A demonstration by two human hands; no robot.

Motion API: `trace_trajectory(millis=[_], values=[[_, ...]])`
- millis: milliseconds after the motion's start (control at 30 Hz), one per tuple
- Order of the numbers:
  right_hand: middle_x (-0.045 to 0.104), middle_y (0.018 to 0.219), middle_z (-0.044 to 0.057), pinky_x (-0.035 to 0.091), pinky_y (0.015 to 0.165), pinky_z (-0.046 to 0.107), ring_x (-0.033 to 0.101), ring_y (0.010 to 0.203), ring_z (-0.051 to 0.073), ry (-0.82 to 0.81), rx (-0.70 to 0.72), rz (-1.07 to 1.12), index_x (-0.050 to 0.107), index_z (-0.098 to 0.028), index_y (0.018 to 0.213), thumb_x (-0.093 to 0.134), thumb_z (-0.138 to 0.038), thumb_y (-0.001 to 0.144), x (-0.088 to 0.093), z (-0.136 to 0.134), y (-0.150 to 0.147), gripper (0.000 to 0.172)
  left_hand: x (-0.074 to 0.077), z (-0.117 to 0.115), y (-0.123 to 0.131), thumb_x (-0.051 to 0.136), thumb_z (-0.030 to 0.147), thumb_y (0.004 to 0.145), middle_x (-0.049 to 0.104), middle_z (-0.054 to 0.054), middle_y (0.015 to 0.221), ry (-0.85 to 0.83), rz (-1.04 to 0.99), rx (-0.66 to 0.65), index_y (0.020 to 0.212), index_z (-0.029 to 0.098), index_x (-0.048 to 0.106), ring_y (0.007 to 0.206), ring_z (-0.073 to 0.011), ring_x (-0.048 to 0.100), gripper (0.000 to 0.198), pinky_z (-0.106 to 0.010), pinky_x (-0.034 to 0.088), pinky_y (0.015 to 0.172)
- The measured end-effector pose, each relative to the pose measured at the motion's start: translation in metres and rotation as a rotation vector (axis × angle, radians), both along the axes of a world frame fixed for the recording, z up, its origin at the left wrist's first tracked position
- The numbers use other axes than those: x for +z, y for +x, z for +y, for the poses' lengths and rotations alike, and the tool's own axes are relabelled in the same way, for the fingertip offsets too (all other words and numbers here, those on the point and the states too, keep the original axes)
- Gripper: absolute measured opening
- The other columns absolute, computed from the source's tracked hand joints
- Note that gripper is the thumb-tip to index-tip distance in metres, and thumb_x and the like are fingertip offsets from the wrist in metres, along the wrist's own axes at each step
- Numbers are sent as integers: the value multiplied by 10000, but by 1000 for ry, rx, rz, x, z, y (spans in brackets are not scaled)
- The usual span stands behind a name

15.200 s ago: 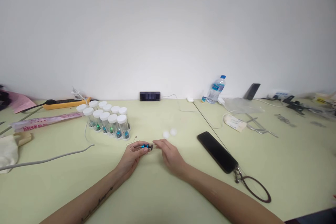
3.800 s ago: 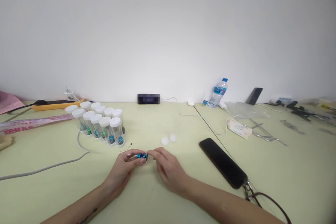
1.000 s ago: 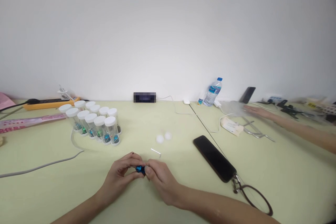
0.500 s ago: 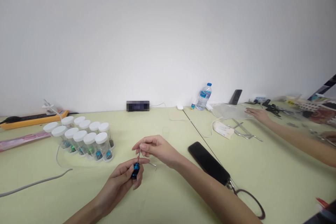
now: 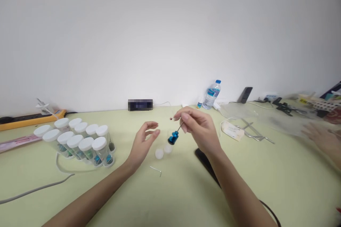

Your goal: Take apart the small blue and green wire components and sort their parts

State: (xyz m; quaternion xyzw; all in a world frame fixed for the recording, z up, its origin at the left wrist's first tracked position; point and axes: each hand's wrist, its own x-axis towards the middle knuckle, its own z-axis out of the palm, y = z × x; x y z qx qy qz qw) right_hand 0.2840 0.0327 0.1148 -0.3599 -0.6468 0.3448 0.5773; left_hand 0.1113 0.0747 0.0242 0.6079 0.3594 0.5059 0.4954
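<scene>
My right hand (image 5: 199, 129) is raised above the pale green table (image 5: 170, 191) and pinches a thin metal pin with a small blue metal part (image 5: 173, 137) hanging at its lower end. A tiny red tip (image 5: 171, 118) shows at the pin's upper end. My left hand (image 5: 144, 145) hovers just left of the blue part, fingers curled apart, holding nothing. Two white caps (image 5: 163, 151) lie on the table under the blue part. A small bent metal key (image 5: 156, 170) lies nearer to me.
A cluster of several white-capped clear vials (image 5: 80, 142) stands at the left beside a grey cable (image 5: 34, 188). A black phone (image 5: 206, 161) lies partly behind my right forearm. A water bottle (image 5: 211, 94) stands at the back. Another person's hand (image 5: 321, 139) is at the far right.
The blue part left my left hand; my right hand lifted it on the pin up and to the right. My left hand opened. The other person's hand drew back to the right.
</scene>
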Motion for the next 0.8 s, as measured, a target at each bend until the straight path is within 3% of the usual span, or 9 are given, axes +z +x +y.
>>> trace_trajectory(millis=[133,233,367,533,800], values=[[648,910,55,400,521,243,454,569,90,0,-134,-41,697,-199,906,529,-353,897,1,12,13,228,-26,20,22,815,359,583,534,-115,1257,10,159,-63,1145,216,498,1216,-278,457,661,-429,295,1036],[627,950,52,411,556,254,453,589,92,23,-166,-32,692,-208,930,524,-359,896,-3,18,14,228,-32,22,35,794,322,617,609,-104,1140,-19,157,-116,1048,208,503,1145,-272,526,533,-442,325,1006],[594,892,44,410,572,254,463,599,92,-1,-172,21,676,-198,876,524,-347,902,-10,23,12,214,-14,17,36,697,298,740,669,-55,1003,23,111,-201,919,219,512,1052,-232,591,269,-405,381,971],[549,699,22,416,565,259,490,594,113,-30,-148,83,675,-187,885,536,-359,901,-11,21,8,222,19,4,15,715,334,728,673,-52,927,55,116,-208,945,212,544,955,-230,624,301,-381,442,912],[586,672,23,442,541,265,515,530,105,-42,-22,40,679,-162,865,509,-391,915,-10,11,-4,289,43,-14,-10,736,324,703,695,-39,940,134,167,-30,972,220,613,882,-222,647,314,-340,489,838]])
